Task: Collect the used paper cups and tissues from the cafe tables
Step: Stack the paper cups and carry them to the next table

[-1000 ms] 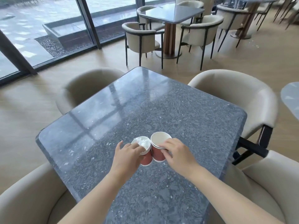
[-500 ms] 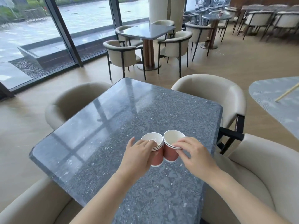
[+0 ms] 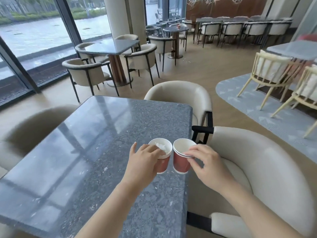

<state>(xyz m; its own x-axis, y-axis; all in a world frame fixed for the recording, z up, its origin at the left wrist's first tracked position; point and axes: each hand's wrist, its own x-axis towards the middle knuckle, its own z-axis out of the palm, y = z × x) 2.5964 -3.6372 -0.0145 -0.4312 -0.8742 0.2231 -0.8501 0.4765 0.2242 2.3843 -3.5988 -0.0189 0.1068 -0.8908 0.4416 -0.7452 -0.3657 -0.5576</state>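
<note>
Left hand: the left hand [image 3: 145,162] is wrapped round the near side of the left cup stack [image 3: 164,166], fingers curled tight against its nested rims, thumb pointing up and away
Right hand: the right hand [image 3: 207,165] pinches the near rim of the right cup stack [image 3: 181,162] between thumb and fingertips, clamped on the paper edge
Left cup stack: several red paper cups nested together, upright, white inside, with a crumpled white tissue [image 3: 162,146] lying in the top cup
Right cup stack: red nested cups, upright, just beside the left stack with the rims almost touching
Where the cups are: over the near right part of the grey stone table [image 3: 103,143], close to its right edge; whether their bases rest on the top or hang just above it cannot be told
Seats: a cream armchair [image 3: 265,169] stands near on the right of the table, a second cream chair [image 3: 185,95] at the far right corner, a third blurred chair [image 3: 34,124] on the left
Far room: a small round table [image 3: 175,29] far back carries a small red cup [image 3: 178,26]; a grey rug [image 3: 248,100] lies to the right
</note>
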